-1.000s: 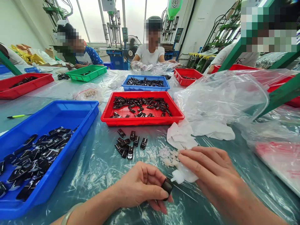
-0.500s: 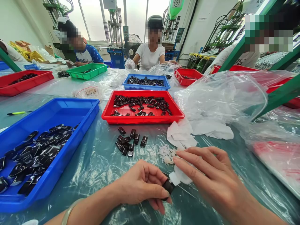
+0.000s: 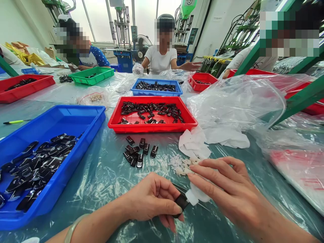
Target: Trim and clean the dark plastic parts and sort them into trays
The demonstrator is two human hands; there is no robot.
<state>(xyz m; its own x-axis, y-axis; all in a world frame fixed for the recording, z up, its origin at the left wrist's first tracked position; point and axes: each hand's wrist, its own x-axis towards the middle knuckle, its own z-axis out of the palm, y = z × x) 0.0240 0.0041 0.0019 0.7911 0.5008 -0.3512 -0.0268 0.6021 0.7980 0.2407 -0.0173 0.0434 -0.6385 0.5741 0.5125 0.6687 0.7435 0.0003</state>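
Observation:
A black piece (image 3: pixel 181 202) is pinched between the thumb and fingers of my left hand (image 3: pixel 154 199), low in the middle of the view. My right hand (image 3: pixel 222 182) is bent over a small white bottle (image 3: pixel 198 194) whose square white tip points at the black piece. Its fingertips lie by a heap of small translucent bits (image 3: pixel 179 164). Several glossy black pieces (image 3: pixel 136 152) lie loose on the plastic-covered table (image 3: pixel 108 175), left of the bits. Crumpled white tissue (image 3: pixel 193 144) is behind my right fingertips.
A blue tray (image 3: pixel 95 125) of black parts stands at the left, a red tray (image 3: pixel 152 128) ahead, and a smaller blue tray (image 3: pixel 157 93) beyond. Clear plastic bags (image 3: pixel 235 104) and a green bar (image 3: pixel 298 101) are at the right. Several people sit around the table.
The view has shifted slightly. The white tip has moved a little right relative to the black piece. The person across the table has stretched out a hand with fingers spread.

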